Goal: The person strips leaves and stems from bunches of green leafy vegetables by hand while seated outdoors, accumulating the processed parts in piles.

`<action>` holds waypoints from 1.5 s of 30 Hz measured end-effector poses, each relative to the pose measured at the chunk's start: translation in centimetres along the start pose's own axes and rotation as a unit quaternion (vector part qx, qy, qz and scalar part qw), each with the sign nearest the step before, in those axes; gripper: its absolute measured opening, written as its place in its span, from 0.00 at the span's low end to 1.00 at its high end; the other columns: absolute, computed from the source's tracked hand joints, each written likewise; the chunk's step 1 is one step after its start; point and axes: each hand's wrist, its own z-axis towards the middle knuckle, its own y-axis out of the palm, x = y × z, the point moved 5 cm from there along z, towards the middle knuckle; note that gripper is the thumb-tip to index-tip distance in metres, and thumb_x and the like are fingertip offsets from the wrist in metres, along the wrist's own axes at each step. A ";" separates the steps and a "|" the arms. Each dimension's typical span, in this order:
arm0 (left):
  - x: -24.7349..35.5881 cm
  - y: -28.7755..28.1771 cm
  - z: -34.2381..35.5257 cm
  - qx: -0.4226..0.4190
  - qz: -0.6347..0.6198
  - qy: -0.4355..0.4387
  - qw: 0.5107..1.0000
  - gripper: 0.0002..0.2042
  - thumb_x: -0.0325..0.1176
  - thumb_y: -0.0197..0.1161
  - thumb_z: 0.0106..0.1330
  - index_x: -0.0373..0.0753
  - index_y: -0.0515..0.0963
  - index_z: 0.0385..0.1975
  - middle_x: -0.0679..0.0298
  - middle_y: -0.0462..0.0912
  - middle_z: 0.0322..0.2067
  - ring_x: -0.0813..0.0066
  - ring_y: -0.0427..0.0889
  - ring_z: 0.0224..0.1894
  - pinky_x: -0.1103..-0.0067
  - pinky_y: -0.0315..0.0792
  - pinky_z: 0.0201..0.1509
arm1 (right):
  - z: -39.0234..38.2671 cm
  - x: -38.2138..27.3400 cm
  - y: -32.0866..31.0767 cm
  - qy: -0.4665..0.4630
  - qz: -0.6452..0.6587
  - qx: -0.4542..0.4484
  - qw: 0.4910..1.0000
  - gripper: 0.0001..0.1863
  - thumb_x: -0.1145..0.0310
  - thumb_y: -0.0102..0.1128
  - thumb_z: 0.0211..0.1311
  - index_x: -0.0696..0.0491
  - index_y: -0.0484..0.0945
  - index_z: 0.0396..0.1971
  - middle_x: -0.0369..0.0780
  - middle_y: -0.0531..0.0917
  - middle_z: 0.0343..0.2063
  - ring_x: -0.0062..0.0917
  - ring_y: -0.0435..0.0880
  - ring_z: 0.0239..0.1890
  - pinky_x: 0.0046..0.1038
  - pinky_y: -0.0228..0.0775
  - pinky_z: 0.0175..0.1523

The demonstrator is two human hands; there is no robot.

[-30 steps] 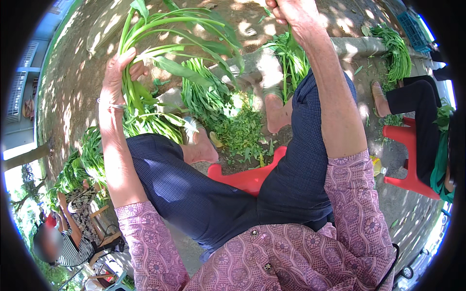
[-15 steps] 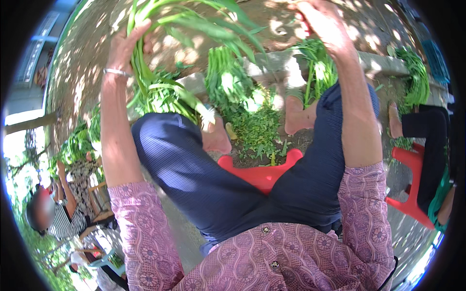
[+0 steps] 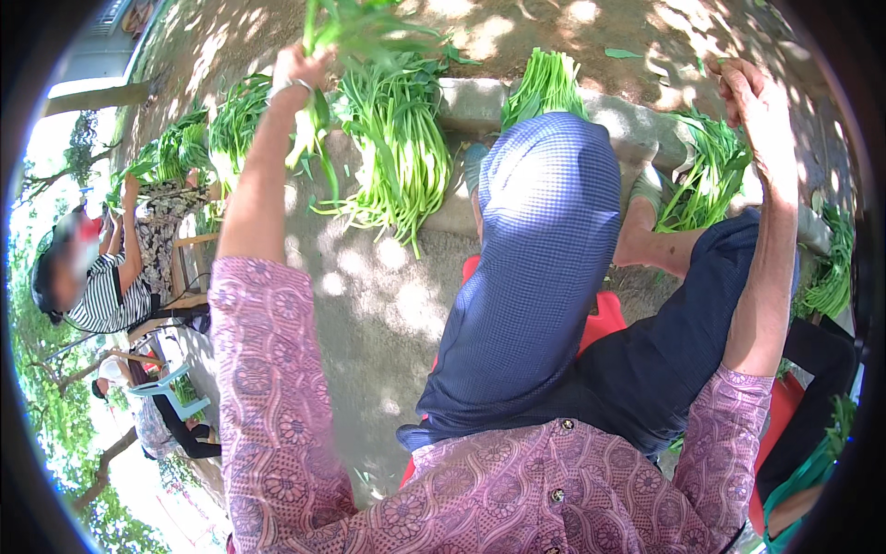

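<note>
High at upper left, my left hand (image 3: 300, 72) grips leafy green stalks (image 3: 365, 28), blurred by motion, with some stems hanging below the wrist. Beside it, a big bunch of long-stemmed greens (image 3: 392, 166) lies on the concrete kerb and ground. My right hand (image 3: 748, 92) is raised at upper right, fingers curled, a tiny green bit at the fingertips that I cannot make out clearly. Below that hand another bunch (image 3: 701, 175) lies by my right foot (image 3: 641, 235). A further bunch (image 3: 544, 88) lies beyond my raised knee.
I sit on a red plastic stool (image 3: 604, 319). At left, a person in a striped top (image 3: 120, 286) handles greens, and another person (image 3: 157, 415) sits near a light blue chair (image 3: 180, 388). At right are a co-worker's dark-trousered leg (image 3: 812, 351) and more greens (image 3: 826, 277). A concrete kerb (image 3: 471, 97) crosses ahead.
The view has swung leftward, showing more of the left-hand neighbours. My left hand has carried the stalks away from my body to the left. My left knee now stands more upright in the middle.
</note>
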 end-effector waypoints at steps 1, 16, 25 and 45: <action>-1.2 2.5 -1.4 -0.005 0.041 -0.002 0.999 0.27 0.55 0.65 0.52 0.33 0.77 0.33 0.53 0.80 0.28 0.60 0.80 0.30 0.70 0.75 0.38 | 0.1 0.0 0.1 0.004 0.000 -0.007 1.000 0.17 0.61 0.49 0.63 0.59 0.78 0.40 0.29 0.69 0.20 0.10 0.62 0.16 0.15 0.56 0.21; -7.3 14.7 -16.9 0.038 0.044 -0.037 0.998 0.22 0.51 0.61 0.56 0.37 0.74 0.38 0.50 0.80 0.31 0.50 0.79 0.37 0.63 0.72 0.42 | 0.5 -0.1 2.5 0.019 0.064 -0.040 0.997 0.13 0.66 0.52 0.63 0.60 0.78 0.38 0.29 0.69 0.20 0.07 0.61 0.15 0.13 0.51 0.19; -4.6 17.2 -16.8 -0.059 0.153 -0.033 0.986 0.20 0.46 0.53 0.63 0.32 0.68 0.39 0.45 0.79 0.32 0.48 0.81 0.35 0.62 0.75 0.38 | 0.1 0.2 1.5 0.013 0.032 -0.026 0.999 0.13 0.65 0.53 0.63 0.60 0.78 0.37 0.30 0.70 0.20 0.07 0.61 0.15 0.13 0.52 0.19; -7.4 16.4 -16.4 -0.117 0.064 -0.094 0.987 0.19 0.44 0.63 0.55 0.35 0.75 0.38 0.49 0.81 0.33 0.54 0.80 0.40 0.67 0.72 0.44 | 0.4 1.6 0.7 0.043 -0.037 -0.056 0.997 0.14 0.62 0.51 0.65 0.56 0.78 0.42 0.28 0.72 0.22 0.08 0.66 0.20 0.13 0.58 0.26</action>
